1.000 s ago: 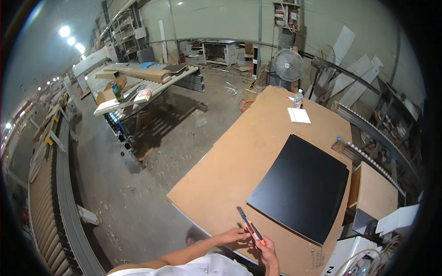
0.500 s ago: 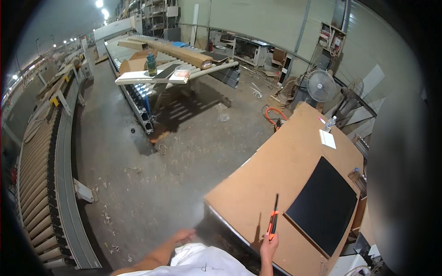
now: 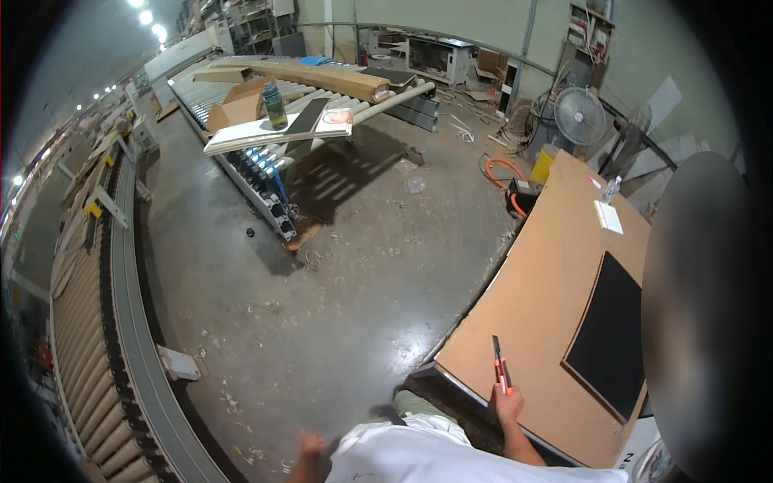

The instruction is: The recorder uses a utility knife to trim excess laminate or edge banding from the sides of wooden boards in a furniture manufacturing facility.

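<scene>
- Utility knife (image 3: 501, 366), orange and black, stands nearly upright in the right hand (image 3: 507, 402), above the near edge of the brown tabletop (image 3: 531, 298).
- Right hand: fingers wrapped around the lower end of the handle; the dark upper end points up and away from the body.
- Left hand (image 3: 310, 444): low by the person's side over the concrete floor (image 3: 338, 266), holding nothing; fingers look loosely curled, but it is small and blurred.
- Handling, as judged: light, stiff, narrow; a one-hand tool. The plastic body may be a little slick, so a full wrap on the handle suits it.
- Hold belongs on the orange handle, well back from the blade end; whether the blade is extended cannot be told.
- Black flat panel (image 3: 613, 338) lies on the tabletop to the right of the knife, apart from it.
</scene>
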A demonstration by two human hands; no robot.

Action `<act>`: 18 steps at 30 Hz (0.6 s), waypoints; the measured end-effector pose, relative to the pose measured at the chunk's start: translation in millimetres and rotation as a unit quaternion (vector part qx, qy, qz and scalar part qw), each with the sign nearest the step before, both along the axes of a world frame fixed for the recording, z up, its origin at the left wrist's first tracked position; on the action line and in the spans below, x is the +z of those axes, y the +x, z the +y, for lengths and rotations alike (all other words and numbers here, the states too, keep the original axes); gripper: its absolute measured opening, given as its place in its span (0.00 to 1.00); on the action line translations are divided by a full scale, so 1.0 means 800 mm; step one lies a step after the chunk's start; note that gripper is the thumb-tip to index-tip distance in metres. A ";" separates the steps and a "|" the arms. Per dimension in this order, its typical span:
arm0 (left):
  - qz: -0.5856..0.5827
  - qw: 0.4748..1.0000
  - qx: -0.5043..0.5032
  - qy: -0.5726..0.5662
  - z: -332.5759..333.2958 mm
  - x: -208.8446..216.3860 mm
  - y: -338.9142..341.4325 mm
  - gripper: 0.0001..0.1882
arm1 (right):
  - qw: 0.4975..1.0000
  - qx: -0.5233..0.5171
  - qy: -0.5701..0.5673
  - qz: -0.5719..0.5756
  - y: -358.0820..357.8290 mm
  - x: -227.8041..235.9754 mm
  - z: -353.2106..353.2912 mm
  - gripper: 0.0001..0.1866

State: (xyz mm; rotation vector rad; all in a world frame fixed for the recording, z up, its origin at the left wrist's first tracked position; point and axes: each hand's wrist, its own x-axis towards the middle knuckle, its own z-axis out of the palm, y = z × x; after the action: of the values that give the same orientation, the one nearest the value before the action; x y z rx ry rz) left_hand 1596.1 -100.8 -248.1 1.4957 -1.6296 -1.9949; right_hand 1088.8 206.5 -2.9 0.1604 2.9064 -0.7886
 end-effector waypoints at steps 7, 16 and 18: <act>0.041 0.945 0.156 0.285 -0.082 0.076 -0.192 0.15 | 0.973 -0.153 0.164 0.057 0.004 -0.008 -0.041 0.25; -0.317 0.876 -0.356 -0.079 -0.375 0.044 -0.307 0.26 | 0.918 -0.357 0.168 0.029 -0.029 0.006 -0.093 0.23; -0.307 0.883 -0.349 -0.061 -0.447 0.059 -0.373 0.27 | 0.893 -0.425 0.139 0.049 -0.027 -0.009 -0.093 0.23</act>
State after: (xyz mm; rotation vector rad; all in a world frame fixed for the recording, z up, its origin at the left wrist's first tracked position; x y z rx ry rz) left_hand 1297.8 -458.4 -200.8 1.7739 -2.8334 -1.6900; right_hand 1067.1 132.5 -9.9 1.5300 2.9605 -0.4339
